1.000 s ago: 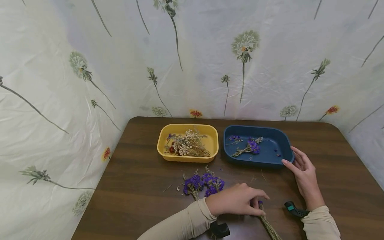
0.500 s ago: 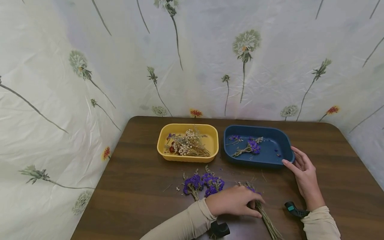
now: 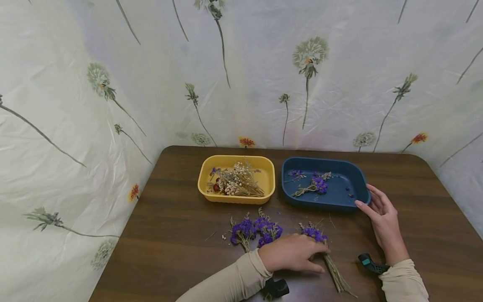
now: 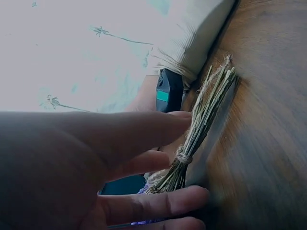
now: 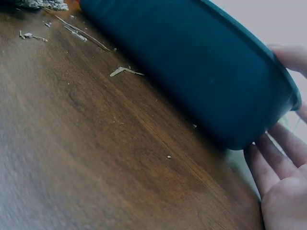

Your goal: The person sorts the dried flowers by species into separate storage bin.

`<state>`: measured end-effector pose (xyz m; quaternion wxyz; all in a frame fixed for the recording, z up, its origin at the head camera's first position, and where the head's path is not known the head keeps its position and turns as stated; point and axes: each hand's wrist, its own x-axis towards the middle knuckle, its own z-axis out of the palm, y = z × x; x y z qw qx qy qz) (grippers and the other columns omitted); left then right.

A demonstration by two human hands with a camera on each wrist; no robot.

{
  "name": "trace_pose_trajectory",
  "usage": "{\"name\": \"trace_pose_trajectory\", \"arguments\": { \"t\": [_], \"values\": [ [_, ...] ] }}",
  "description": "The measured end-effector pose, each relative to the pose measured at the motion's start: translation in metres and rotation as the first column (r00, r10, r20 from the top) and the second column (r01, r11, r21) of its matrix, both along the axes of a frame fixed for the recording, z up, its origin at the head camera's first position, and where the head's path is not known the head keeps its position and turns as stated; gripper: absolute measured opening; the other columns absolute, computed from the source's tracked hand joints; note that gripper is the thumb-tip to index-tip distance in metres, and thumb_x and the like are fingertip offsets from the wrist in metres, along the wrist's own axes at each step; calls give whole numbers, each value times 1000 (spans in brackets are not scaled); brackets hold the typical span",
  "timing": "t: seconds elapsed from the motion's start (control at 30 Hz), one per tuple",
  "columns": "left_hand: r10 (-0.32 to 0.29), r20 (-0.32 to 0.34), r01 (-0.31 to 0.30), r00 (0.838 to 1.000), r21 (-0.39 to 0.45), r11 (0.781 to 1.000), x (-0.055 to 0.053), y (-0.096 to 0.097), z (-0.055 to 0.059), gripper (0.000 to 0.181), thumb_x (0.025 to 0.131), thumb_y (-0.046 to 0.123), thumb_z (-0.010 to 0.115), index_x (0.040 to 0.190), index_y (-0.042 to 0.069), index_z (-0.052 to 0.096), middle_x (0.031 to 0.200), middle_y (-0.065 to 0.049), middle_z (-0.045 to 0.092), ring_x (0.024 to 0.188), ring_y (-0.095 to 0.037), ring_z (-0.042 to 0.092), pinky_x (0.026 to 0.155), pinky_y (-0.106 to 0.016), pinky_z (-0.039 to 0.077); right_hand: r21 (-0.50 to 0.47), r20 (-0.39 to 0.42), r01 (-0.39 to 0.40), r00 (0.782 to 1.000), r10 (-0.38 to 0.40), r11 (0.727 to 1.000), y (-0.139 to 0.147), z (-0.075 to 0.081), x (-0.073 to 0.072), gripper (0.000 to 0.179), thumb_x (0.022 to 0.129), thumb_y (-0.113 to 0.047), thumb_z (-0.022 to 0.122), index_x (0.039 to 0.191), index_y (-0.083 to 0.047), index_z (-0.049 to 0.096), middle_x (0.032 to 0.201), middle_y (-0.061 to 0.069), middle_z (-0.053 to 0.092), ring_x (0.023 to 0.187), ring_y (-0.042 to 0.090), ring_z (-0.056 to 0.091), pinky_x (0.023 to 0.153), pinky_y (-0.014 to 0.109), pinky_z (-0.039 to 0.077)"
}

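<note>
My left hand is over a bundle of dried purple flowers that lies on the table. In the left wrist view its fingers and thumb are extended and spread beside the stems, which are tied with twine. My right hand holds the near right corner of the blue tray, thumb at the rim and fingers against the outer wall, as the right wrist view also shows. Inside the tray lie a small tied purple bunch and a loose sprig.
A yellow tray with dried white and red flowers stands left of the blue one. Two purple bunches lie in front, partly hidden by the left arm. Bits of stem are scattered on the wooden table.
The bundle's purple heads have come into view beyond my left hand, and its stems have shifted up from the near edge. The left fingers have drawn back slightly leftward. The right hand stays put.
</note>
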<state>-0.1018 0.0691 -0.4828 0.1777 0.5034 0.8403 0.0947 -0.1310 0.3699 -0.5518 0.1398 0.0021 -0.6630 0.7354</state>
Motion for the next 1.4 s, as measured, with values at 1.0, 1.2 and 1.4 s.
{"name": "trace_pose_trajectory", "arguments": {
  "t": [1.0, 1.2, 1.4],
  "values": [
    [69, -47, -64, 997, 105, 992, -4, 0, -6, 26, 87, 14, 82, 104, 25, 65, 91, 17, 62, 75, 5, 52, 66, -10, 42, 24, 20, -13, 1000, 12, 1000, 1, 0, 0, 67, 98, 5, 64, 158, -9, 40, 152, 2, 50, 135, 0, 50, 96, 4, 46],
    [68, -34, -63, 997, 113, 992, -5, 0, -6, 27, 87, 12, 81, 106, 26, 66, 90, 17, 61, 73, 3, 49, 64, -10, 40, 27, 18, -16, 1000, 16, 999, 2, 0, 0, 67, 98, 5, 64, 159, -9, 39, 153, 2, 49, 135, 0, 50, 96, 4, 47],
    [65, 12, -66, 998, 114, 991, -8, 0, -5, 27, 87, 14, 81, 106, 26, 65, 87, 17, 60, 73, 4, 50, 64, -9, 39, 25, 13, -17, 1000, 16, 1000, 1, 0, 1, 67, 98, 5, 64, 158, -9, 40, 151, 1, 51, 133, -1, 51, 96, 4, 47]
  ]
}}
